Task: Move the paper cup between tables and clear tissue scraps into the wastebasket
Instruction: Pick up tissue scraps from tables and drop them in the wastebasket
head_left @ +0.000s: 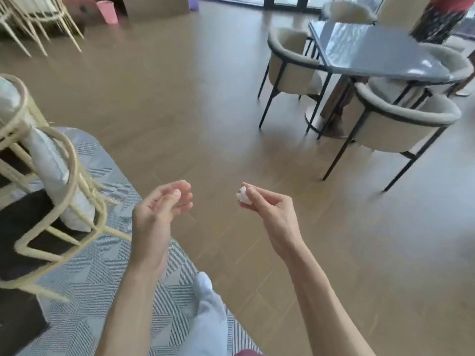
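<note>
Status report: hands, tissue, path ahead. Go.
Right hand pinches tissue scrap. Left hand loosely curled, holding nothing. Pink wastebasket far ahead, bare floor between.

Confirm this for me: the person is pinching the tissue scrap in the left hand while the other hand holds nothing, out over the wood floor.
Not quite. The head view shows the tissue scrap pinched in the right hand, not the left. The left hand is the one that holds nothing, its fingers loosely curled. Both are out over the wood floor, as you said.
</note>
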Demonstrator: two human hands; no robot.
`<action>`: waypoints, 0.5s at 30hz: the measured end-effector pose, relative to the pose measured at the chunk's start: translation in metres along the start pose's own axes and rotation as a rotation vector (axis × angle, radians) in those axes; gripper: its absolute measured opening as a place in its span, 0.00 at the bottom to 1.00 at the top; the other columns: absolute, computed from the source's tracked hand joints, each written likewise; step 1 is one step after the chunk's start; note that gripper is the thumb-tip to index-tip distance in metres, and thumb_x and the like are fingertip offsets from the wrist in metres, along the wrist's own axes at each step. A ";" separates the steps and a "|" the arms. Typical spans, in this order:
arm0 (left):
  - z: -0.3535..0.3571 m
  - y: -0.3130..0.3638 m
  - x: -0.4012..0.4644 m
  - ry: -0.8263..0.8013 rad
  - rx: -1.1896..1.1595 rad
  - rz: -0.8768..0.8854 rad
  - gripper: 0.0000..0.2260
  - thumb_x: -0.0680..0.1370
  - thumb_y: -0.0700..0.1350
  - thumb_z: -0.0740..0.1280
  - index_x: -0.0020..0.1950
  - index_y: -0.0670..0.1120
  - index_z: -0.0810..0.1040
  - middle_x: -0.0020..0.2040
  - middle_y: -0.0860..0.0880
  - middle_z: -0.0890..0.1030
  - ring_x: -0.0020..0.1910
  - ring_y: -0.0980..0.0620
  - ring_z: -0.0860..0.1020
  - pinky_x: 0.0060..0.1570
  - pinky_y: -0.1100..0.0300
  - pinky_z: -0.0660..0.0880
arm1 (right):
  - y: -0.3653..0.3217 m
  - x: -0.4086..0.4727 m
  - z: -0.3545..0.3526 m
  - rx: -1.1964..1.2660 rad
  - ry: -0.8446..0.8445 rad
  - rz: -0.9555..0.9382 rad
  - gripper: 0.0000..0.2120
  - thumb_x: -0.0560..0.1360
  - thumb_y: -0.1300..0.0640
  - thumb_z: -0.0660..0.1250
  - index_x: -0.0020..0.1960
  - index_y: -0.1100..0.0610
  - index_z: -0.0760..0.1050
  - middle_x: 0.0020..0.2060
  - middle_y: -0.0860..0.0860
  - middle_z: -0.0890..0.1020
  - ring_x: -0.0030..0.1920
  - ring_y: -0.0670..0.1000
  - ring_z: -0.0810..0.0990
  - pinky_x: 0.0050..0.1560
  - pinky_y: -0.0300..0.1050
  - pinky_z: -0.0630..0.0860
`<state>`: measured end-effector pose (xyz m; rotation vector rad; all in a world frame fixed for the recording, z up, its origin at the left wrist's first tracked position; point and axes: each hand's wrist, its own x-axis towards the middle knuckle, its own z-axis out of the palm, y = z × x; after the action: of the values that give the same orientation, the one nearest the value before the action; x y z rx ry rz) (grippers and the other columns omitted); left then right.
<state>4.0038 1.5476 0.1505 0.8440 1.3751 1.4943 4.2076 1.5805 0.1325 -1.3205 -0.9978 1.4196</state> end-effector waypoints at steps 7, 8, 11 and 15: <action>-0.013 0.039 0.178 0.034 -0.060 0.022 0.10 0.84 0.35 0.63 0.53 0.42 0.84 0.54 0.42 0.87 0.52 0.46 0.85 0.53 0.55 0.83 | -0.051 0.154 0.107 -0.042 -0.043 -0.031 0.05 0.78 0.55 0.74 0.54 0.49 0.86 0.45 0.47 0.89 0.48 0.47 0.88 0.45 0.24 0.72; -0.014 0.047 0.202 0.047 -0.072 0.039 0.10 0.84 0.35 0.63 0.52 0.42 0.84 0.55 0.42 0.87 0.52 0.46 0.85 0.52 0.56 0.83 | -0.060 0.174 0.121 -0.041 -0.052 -0.041 0.06 0.78 0.56 0.74 0.54 0.50 0.86 0.44 0.48 0.89 0.49 0.48 0.88 0.46 0.24 0.73; -0.016 0.068 0.265 0.100 -0.080 0.063 0.11 0.84 0.36 0.62 0.51 0.44 0.84 0.56 0.42 0.86 0.53 0.46 0.84 0.51 0.56 0.82 | -0.085 0.228 0.157 -0.024 -0.071 -0.058 0.06 0.78 0.57 0.74 0.53 0.50 0.86 0.44 0.50 0.89 0.50 0.50 0.88 0.48 0.27 0.75; -0.013 0.077 0.337 0.105 -0.072 0.090 0.10 0.84 0.38 0.63 0.54 0.45 0.84 0.57 0.44 0.86 0.54 0.46 0.85 0.51 0.57 0.81 | -0.109 0.304 0.198 0.028 -0.083 -0.112 0.10 0.78 0.56 0.74 0.59 0.49 0.83 0.46 0.51 0.89 0.50 0.50 0.88 0.53 0.33 0.78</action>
<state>3.8595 1.8589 0.1937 0.8006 1.3656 1.6678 4.0230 1.9071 0.1816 -1.1746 -1.0857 1.4075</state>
